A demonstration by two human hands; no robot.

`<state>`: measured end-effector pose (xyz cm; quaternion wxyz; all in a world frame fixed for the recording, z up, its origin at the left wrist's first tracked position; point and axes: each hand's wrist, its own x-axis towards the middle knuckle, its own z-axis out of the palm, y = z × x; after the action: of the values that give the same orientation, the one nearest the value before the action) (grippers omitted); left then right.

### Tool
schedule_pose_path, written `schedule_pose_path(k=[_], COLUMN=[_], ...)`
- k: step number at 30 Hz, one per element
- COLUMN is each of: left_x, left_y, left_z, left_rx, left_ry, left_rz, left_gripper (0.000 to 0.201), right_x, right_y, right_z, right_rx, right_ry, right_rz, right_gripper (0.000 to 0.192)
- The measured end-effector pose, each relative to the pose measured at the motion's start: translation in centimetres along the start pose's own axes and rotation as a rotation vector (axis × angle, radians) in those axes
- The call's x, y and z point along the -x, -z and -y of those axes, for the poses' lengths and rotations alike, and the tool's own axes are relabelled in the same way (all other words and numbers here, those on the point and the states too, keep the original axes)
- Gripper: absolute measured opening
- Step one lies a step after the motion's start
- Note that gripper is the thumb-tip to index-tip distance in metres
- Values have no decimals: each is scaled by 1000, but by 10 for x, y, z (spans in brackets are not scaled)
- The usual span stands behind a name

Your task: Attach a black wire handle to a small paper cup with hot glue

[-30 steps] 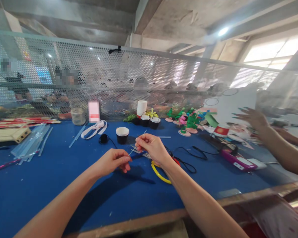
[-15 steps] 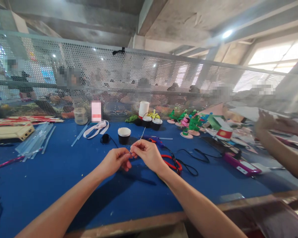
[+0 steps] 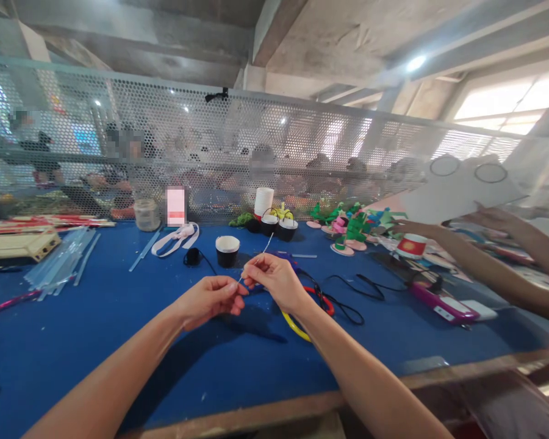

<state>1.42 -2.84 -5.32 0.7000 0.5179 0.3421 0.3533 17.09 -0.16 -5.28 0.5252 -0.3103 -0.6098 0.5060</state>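
Observation:
A thin white strand, like a twisted wire (image 3: 268, 242), rises at a slant from the fingers of my right hand (image 3: 274, 277). That hand is closed in a pinch on it. My left hand (image 3: 213, 299) pinches the strand's lower end, just left of the right fingertips. Both hands are above the blue tabletop (image 3: 201, 372). Behind them stands a small black cup with a white rim (image 3: 227, 251). A blue glue gun (image 3: 289, 261) is partly hidden by my right hand. Red and yellow curved handles (image 3: 296, 328) show beside my right wrist.
Clear glue sticks (image 3: 61, 262) and a white ribbon (image 3: 176, 241) lie to the left. Small black pails (image 3: 287, 228) and green-and-pink figures (image 3: 357, 228) stand at the back. A purple power strip (image 3: 443, 303) is at right, near a co-worker's arms (image 3: 480, 268). Perforated mesh (image 3: 238, 146) runs behind.
My hands have drawn slightly apart, and more strand shows between and above them. The yellow handle has come into view. At right, the co-worker's arms have moved left with a large pale sheet.

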Motion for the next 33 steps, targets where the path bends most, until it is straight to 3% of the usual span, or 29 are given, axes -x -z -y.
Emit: schedule_pose_path(k=[9, 17, 27, 33], left_x=[2, 0, -4, -1], left_y=[-2, -2, 1, -3], left_z=[-5, -1, 1, -3], left_rx=[-229, -272, -547, -526], left_ry=[-27, -21, -143, -117], left_rz=[-46, -61, -118, -113], left_gripper=[25, 31, 34, 33], right_x=[2, 2, 3, 2], right_y=[-3, -5, -5, -5], right_z=[3, 2, -4, -1], right_rx=[17, 94, 117, 57], right_ry=[-12, 13, 22, 13], right_rz=[63, 29, 91, 94], right_gripper=[18, 18, 13, 16])
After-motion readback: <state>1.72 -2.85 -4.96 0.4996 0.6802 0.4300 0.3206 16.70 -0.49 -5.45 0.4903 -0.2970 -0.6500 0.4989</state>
